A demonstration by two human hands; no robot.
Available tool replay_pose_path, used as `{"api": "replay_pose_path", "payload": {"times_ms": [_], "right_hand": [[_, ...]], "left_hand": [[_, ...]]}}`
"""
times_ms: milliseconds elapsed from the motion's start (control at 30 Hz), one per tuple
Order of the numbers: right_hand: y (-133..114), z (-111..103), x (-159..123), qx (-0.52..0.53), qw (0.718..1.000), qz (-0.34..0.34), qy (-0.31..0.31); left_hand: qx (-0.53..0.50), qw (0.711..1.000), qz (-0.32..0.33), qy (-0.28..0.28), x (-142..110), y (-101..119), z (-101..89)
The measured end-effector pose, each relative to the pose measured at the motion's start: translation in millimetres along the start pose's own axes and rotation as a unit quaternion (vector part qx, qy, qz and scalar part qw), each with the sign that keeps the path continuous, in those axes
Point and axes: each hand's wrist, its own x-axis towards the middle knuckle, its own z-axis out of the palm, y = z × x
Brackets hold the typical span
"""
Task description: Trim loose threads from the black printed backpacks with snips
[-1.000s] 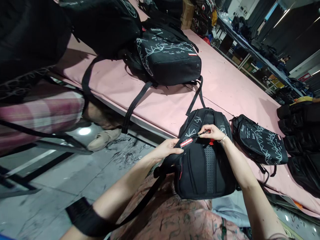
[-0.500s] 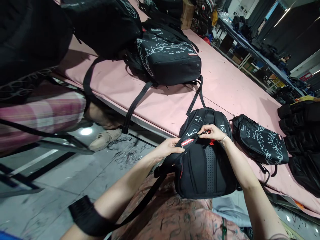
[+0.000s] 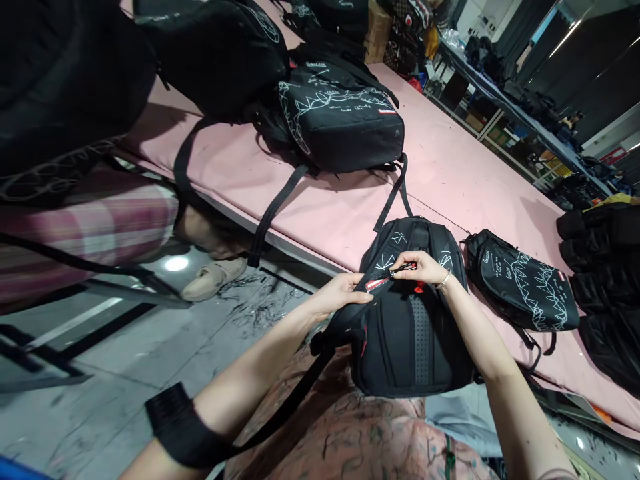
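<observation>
A black backpack [image 3: 393, 340] leans upright between my body and the table edge, its padded back panel toward me. My left hand [image 3: 345, 293] is closed on its shoulder strap [image 3: 345, 321], thumb on top, beside a red and white label [image 3: 376, 285]. In my right hand [image 3: 419, 268] is a small, slim black tool [image 3: 409, 266] that looks like thread snips, pinched between thumb and fingers. Its tip lies at the strap by the label; whether its blades are apart is too small to tell. A red tag [image 3: 419, 287] hangs just below my right fingers.
More black backpacks with white scribble print lie on the pink table [image 3: 450, 160]: one backpack [image 3: 345, 127] ahead, another backpack [image 3: 525, 280] to the right. Stacked black bags [image 3: 605, 267] stand far right. A seated person's leg [image 3: 100, 220] is at left. Thread scraps [image 3: 245, 293] litter the floor.
My right hand and the tool have shifted slightly left, toward the label, and more of the label is covered. My left hand keeps its grip on the strap.
</observation>
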Motion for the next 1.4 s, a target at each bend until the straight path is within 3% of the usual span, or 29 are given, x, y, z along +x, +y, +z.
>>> {"api": "replay_pose_path", "payload": {"times_ms": [267,533,1133,1300,1400], "right_hand": [[-1,-16,-8,-0.013,1.0,0.018,0.02],[-10,1,1,0.0,1.0,0.004,-0.019],[-13,6,-6,-0.018,1.0,0.001,0.014],[-15,8,-7,-0.039,0.999,-0.02,-0.002],[-9,8,-6,-0.039,0.997,-0.046,0.056]], "left_hand": [[-0.013,1.0,-0.005,-0.011,-1,5,1.7],[0.0,1.0,-0.006,0.003,-1,5,5.2],[0.031,0.999,0.031,0.007,-3,7,7.8],[0.018,0.999,0.029,0.005,-1,5,7.9],[-0.037,0.998,0.041,-0.007,-4,6,6.6]]}}
